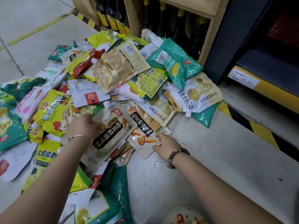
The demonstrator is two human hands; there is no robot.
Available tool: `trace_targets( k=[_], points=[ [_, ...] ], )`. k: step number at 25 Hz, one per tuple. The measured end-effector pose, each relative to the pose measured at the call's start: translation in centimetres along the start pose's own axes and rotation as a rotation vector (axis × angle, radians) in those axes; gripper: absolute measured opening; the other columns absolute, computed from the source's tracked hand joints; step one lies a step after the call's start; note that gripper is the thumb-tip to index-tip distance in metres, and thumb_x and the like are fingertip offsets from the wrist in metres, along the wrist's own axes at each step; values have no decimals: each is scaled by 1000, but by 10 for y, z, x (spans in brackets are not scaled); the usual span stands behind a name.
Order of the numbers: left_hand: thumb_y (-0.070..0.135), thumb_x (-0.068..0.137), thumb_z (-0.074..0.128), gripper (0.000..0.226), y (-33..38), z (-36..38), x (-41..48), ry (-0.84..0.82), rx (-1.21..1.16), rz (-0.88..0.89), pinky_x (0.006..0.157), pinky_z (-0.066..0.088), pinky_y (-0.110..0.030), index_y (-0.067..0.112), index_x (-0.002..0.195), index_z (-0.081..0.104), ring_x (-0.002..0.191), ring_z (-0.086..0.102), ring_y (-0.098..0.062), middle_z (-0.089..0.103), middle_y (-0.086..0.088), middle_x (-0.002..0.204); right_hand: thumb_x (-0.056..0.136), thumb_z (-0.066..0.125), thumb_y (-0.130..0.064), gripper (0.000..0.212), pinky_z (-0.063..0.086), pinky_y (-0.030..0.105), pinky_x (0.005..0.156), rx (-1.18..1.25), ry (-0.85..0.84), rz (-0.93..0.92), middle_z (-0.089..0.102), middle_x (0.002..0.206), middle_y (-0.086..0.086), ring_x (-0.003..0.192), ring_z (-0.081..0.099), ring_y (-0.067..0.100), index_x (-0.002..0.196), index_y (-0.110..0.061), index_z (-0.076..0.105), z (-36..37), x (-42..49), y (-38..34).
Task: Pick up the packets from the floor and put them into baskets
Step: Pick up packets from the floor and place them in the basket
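So the pale floor (pixel 210 159) takes up most of the shot, and a big messy pile of packets (pixel 142 84) is spread across it, running from the left edge up to the foot of a wooden shelf (pixel 208 38). Dark bottles (pixel 111 15) with yellow labels stand in that shelf. Right of it is a dark rack (pixel 226 38) with a price tag (pixel 244 79) on its yellow strip.

In the pile, a teal packet (pixel 174 62) leans at the top right, a tan pouch (pixel 116 68) lies on top in the middle, and a yellow packet (pixel 51 110) sits on the left (plenty more in there, too jumbled to list).

At the near edge of the pile, the left hand (pixel 80 126) has its fingers curled round the upper edge of a white spouted pouch (pixel 108 131) with a black label, which lies tilted on top of the other packets. Just beside it lies a second mushroom pouch (pixel 142 138), partly on bare floor. The right hand (pixel 166 144) touches its right edge with fingers and thumb, but I can't tell if it really has a pinch on it.

There's a thin bracelet (pixel 79 136) on the left wrist and a bead bracelet (pixel 174 157) on the right.
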State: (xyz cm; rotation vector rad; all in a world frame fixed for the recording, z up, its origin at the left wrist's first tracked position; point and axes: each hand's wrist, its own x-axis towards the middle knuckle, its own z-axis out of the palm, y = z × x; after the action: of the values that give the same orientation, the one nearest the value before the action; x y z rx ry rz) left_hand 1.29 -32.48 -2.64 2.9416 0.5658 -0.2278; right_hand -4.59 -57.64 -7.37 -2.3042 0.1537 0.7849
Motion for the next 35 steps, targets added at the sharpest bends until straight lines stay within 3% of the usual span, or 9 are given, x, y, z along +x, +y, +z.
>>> trace_targets(
  k=[5, 10, 13, 17, 23, 26, 29, 33, 35],
  points=[
    [27, 78, 72, 35, 21, -26, -39, 181, -384, 216, 42, 30, -28, 17, 59, 44, 51, 47, -21, 50, -1, 53, 81, 66, -43, 69, 41, 26, 86, 487, -62, 36, 49, 133, -1, 112, 51, 15, 139, -24, 35, 4, -8, -6],
    [8, 84, 66, 7, 70, 20, -81, -322, -1187, -204, 40, 48, -23, 11, 79, 62, 40, 58, -13, 65, -2, 56, 71, 75, -37, 35, 55, 29, 80, 957, -74, 80, 72, 98, 2, 94, 67, 19, 100, -19, 66, -1, -14, 6],
    [17, 84, 68, 10, 75, 61, -81, -393, -1141, -272, 54, 50, -21, 12, 77, 62, 59, 63, -10, 66, -2, 68, 74, 77, -24, 27, 56, 33, 71, 1018, 149, 227, 73, 80, 3, 75, 69, 21, 96, -12, 69, -2, -16, 29],
    [17, 83, 68, 44, 59, 92, -54, -340, -972, -446, 98, 45, -39, 7, 124, 55, 109, 55, -28, 58, -12, 121, 75, 76, -26, 30, 53, 32, 69, 1044, 284, 380, 72, 86, 7, 81, 68, 25, 99, -11, 67, 0, -23, 55],
    [12, 80, 65, 75, 101, 103, -52, -203, -870, -630, 94, 43, -40, 11, 144, 25, 122, 44, -37, 34, -18, 143, 73, 78, -25, 44, 49, 48, 91, 1124, 358, 441, 68, 102, 14, 98, 63, 33, 109, -7, 62, 0, -26, 64],
    [14, 75, 74, 59, 105, 113, -57, -132, -1185, -784, 79, 53, -38, 7, 127, 44, 101, 59, -29, 54, -10, 123, 72, 78, -21, 37, 50, 50, 89, 1132, 363, 431, 69, 97, 14, 93, 65, 34, 104, -7, 64, 0, -27, 66],
    [27, 72, 79, 35, 112, 119, -61, -403, -1480, -842, 44, 49, -23, 12, 98, 60, 61, 67, -18, 69, -4, 88, 73, 78, -20, 33, 51, 49, 88, 1138, 384, 433, 70, 94, 13, 91, 66, 33, 101, -9, 65, -1, -26, 72],
    [28, 78, 74, 38, 136, 123, -64, -553, -1600, -881, 61, 57, -37, 14, 111, 60, 72, 68, -21, 70, -7, 89, 73, 78, -24, 39, 51, 47, 89, 1137, 433, 470, 69, 99, 11, 95, 64, 31, 107, -8, 64, -1, -29, 83],
    [26, 83, 70, 24, 143, 123, -66, -485, -1633, -891, 50, 55, -34, 15, 102, 62, 64, 66, -21, 68, -6, 83, 74, 77, -22, 37, 51, 46, 88, 1122, 453, 467, 69, 96, 10, 93, 65, 30, 105, -8, 64, -3, -34, 88]
  ],
)
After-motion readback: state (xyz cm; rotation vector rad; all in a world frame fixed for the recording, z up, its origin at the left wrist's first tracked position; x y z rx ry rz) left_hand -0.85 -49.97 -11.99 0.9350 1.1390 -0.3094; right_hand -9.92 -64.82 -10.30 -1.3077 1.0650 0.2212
